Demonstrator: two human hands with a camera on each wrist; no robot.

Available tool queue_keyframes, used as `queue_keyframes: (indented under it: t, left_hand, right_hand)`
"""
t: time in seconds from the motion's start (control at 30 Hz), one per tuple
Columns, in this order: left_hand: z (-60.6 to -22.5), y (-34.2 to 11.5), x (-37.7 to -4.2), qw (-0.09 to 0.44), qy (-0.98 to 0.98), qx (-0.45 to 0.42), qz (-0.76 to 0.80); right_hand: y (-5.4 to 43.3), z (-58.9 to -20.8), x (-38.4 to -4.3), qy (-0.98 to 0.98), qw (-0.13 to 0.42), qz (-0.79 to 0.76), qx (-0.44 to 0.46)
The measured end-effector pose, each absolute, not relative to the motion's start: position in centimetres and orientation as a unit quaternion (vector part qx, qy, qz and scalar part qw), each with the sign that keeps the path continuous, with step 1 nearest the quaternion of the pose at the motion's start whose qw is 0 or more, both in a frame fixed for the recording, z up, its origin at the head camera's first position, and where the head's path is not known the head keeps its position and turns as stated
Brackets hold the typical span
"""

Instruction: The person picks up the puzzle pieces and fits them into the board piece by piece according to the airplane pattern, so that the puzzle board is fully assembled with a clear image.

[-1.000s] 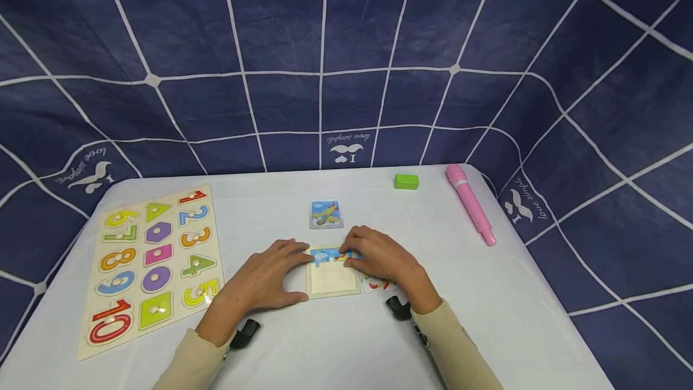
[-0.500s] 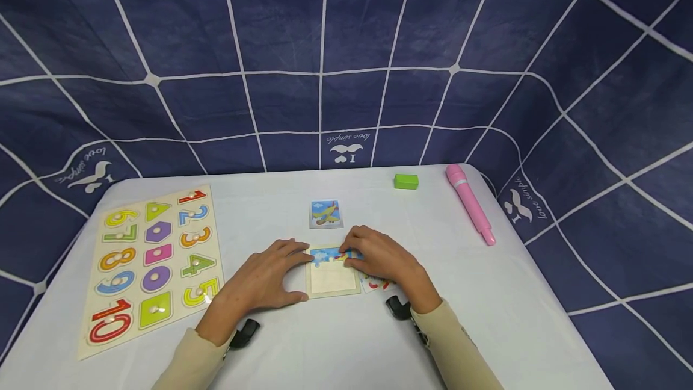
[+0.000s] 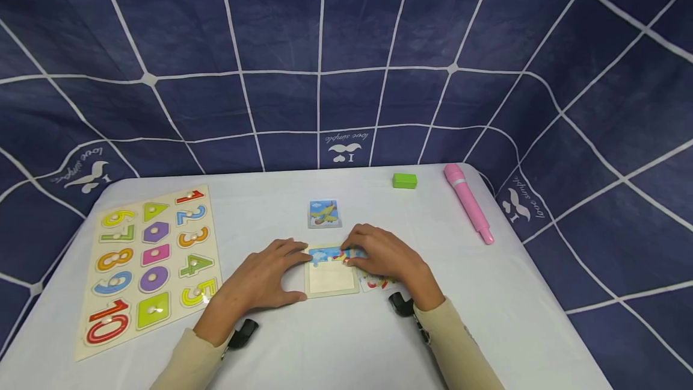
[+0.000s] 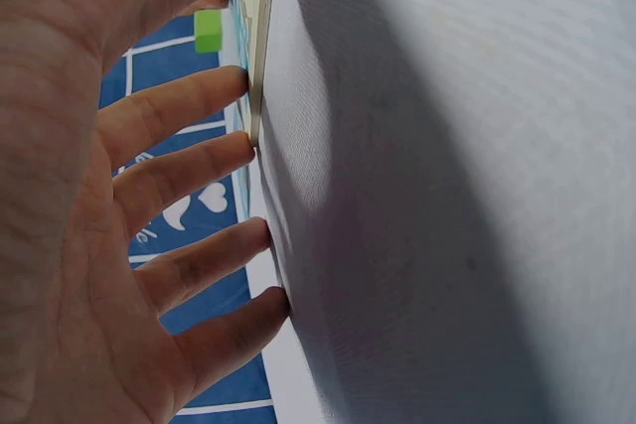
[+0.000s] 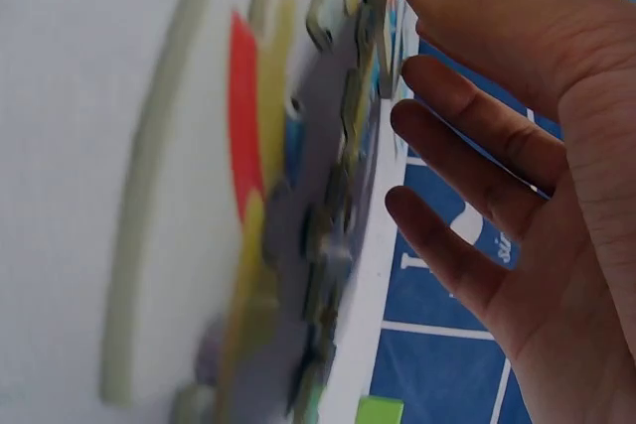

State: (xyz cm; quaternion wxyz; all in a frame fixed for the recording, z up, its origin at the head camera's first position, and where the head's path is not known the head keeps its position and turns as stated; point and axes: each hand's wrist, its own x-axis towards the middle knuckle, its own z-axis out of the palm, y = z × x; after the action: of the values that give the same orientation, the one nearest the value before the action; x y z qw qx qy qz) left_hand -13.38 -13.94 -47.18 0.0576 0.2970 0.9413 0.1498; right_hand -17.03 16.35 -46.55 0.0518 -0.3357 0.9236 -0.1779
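Note:
A small wooden puzzle tray (image 3: pixel 332 281) lies between the hands, with blue sky pieces (image 3: pixel 320 254) along its far side and bare wood nearer. The left hand (image 3: pixel 265 278) rests at the tray's left side, fingers spread; in the left wrist view two fingertips touch its edge. Over the tray's far right corner, the right hand (image 3: pixel 387 253) pinches a small colourful puzzle piece (image 3: pixel 345 260) between thumb and fingers, which hide most of it. Loose puzzle pieces (image 3: pixel 376 282) lie just right of the tray, partly under that hand. Beyond the tray sits an airplane picture card (image 3: pixel 325 213).
A wooden number-and-shape board (image 3: pixel 86 349) covers the table's left side. At the back right are a green block (image 3: pixel 404 181) and a pink rod with a wider head (image 3: pixel 470 204). A blue checked cloth (image 3: pixel 281 101) hangs behind the white table (image 3: pixel 530 318).
The right hand's fingertips have shifted slightly at the tray's far right corner, and more red and yellow of the piece shows there. The left hand holds its place. The head view has shifted slightly.

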Motion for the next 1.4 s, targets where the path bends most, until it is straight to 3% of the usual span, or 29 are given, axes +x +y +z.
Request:
queue_keyframes:
  t: [0.67, 1.4]
  left_hand:
    - [-47.4, -14.2, -13.2, 0.063, 0.942, 0.289, 0.157]
    - [-47.2, -13.9, -13.3, 0.063, 0.942, 0.289, 0.161]
  right_hand:
    - [18.5, -46.3, -16.7, 0.938, 0.085, -0.195, -0.274]
    - [19.4, -46.1, -16.4, 0.935, 0.108, -0.202, -0.271]
